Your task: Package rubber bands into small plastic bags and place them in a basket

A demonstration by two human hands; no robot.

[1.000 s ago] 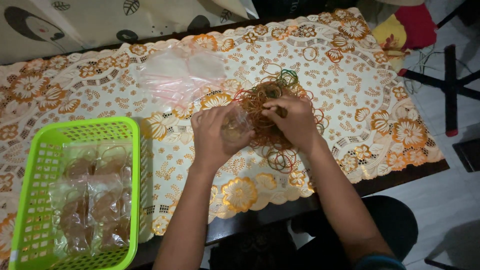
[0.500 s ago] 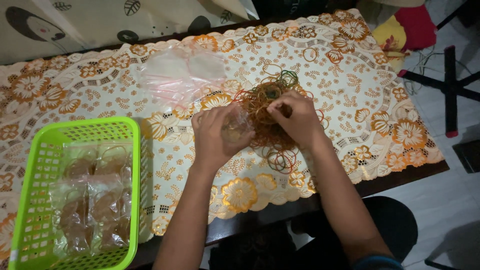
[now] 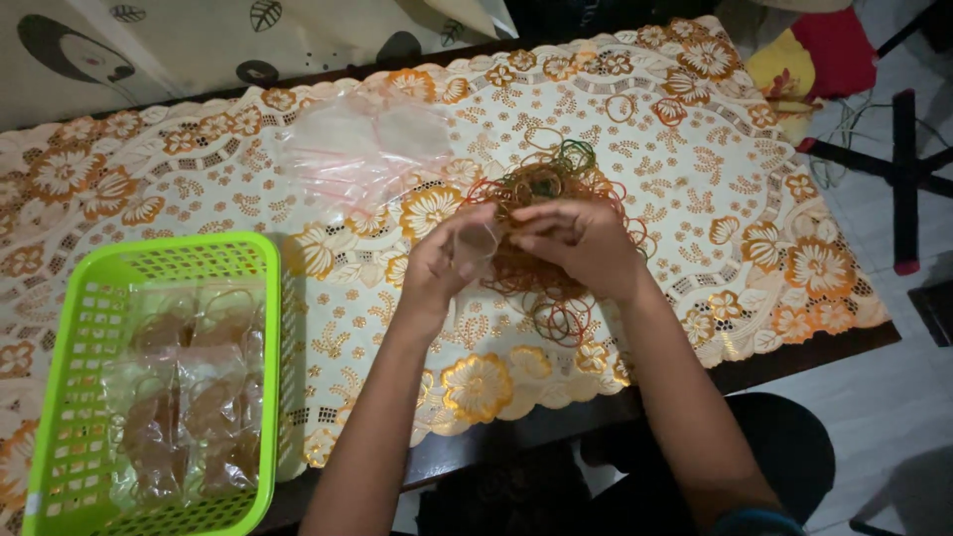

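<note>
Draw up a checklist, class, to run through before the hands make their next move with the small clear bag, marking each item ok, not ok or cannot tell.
1. Small clear bag held in left hand: ok.
2. Right hand meets the bag's mouth: ok.
3. Rubber band pile lies close behind the hands: ok.
4. Bag's mouth open: cannot tell.
5. Green basket already holds filled bags: ok.
6. Spare empty bags lie on the tablecloth: ok.
</note>
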